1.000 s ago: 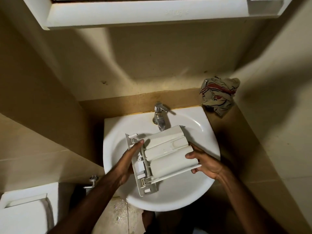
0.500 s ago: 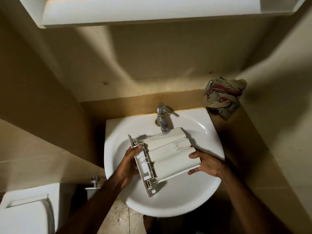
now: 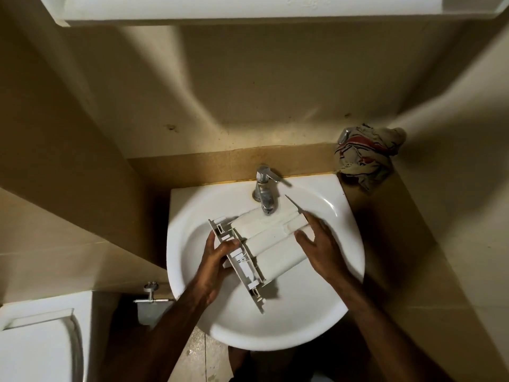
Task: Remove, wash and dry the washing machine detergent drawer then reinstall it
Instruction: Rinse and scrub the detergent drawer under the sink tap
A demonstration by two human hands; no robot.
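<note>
Head view: the wash step is judged to be in hand, since the detergent drawer (image 3: 271, 239) is held underside up over the sink (image 3: 344, 285), its far end just below the tap (image 3: 263, 190); no running water can be made out. The front panel edge is gripped by the left hand (image 3: 213, 267), thumb curled onto the panel, the other fingers hidden beneath. The right hand (image 3: 321, 248) is laid flat on the drawer's right end, fingers (image 3: 303, 237) straight and close together, pressing, not pinching. The next move is judged to call for the tap lever being reached while the drawer is kept steady by the left hand. A crumpled cloth (image 3: 366, 154) lies on the worktop (image 3: 366, 205) corner, well apart, likely for drying.
</note>
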